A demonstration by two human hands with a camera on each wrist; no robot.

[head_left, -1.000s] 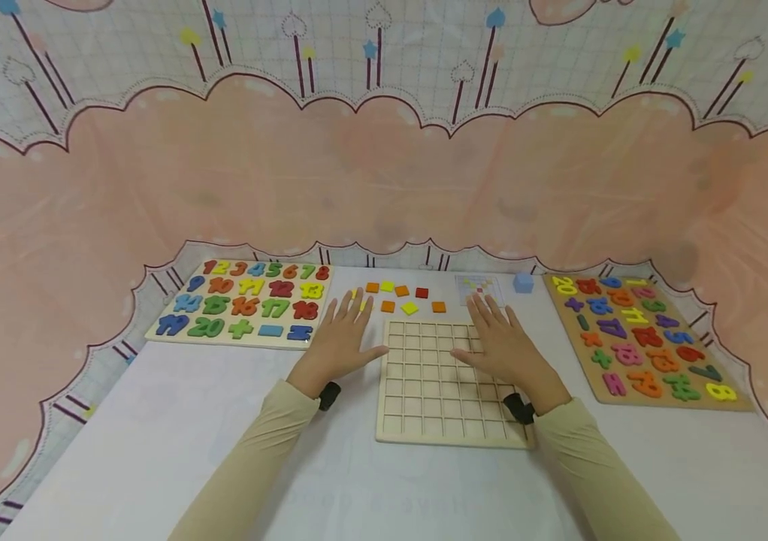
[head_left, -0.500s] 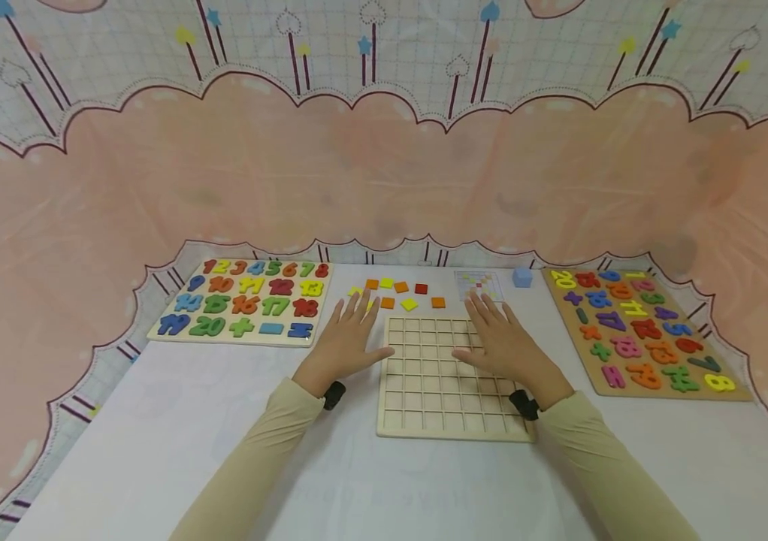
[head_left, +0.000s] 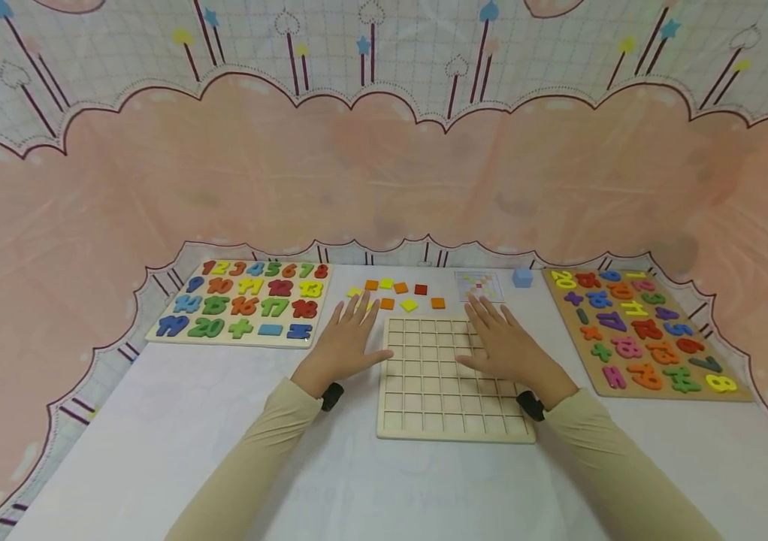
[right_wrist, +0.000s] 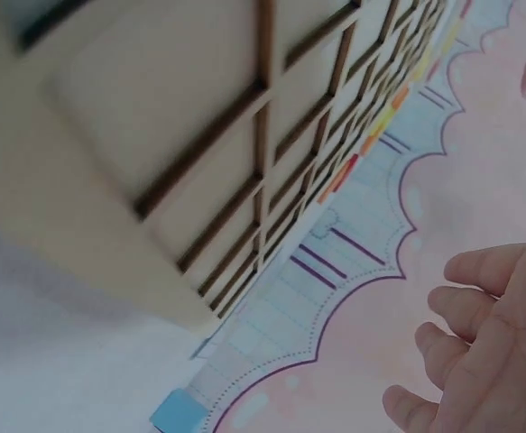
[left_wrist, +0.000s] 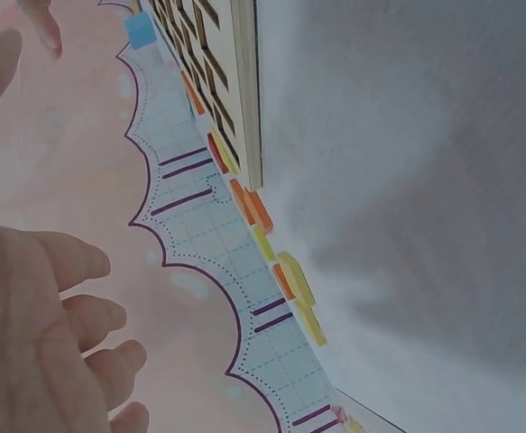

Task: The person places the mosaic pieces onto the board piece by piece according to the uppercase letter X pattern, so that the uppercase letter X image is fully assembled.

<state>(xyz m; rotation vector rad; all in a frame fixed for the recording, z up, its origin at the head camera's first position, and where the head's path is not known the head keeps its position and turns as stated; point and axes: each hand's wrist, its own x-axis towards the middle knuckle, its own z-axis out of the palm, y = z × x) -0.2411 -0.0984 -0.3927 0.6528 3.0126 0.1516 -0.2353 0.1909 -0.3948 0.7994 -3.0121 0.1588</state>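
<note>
We see the left hand (head_left: 341, 342) with its fingers spread wide—the thumb reaching out over the near-left side of a wooden grid board (head_left: 431, 402). The right hand (head_left: 512, 346) hovers above the right part of that board, its grip wide too, thumb stretched out toward the middle. In both wrist views we find the fingers raised and slightly bent, apart from the board.

The board lies flat on the white table (head_left: 357, 481), in front of the person and mostly between the two forearms. Just beyond its far edge we see loose square tiles: yellow ones (head_left: 409, 306), orange ones (head_left: 438, 303) and a red one (head_left: 421, 289). The left fingertips partly cover the nearest yellow tiles in the head view. Behind the right fingertips lies a patterned card (head_left: 488, 279), with a blue block (head_left: 522, 278) beside it.

A number board (head_left: 235, 344) lies to the left and another number board (head_left: 594, 368) to the right—both bearing colourful numbers. A pink cloth (head_left: 384, 180) rises behind everything.
</note>
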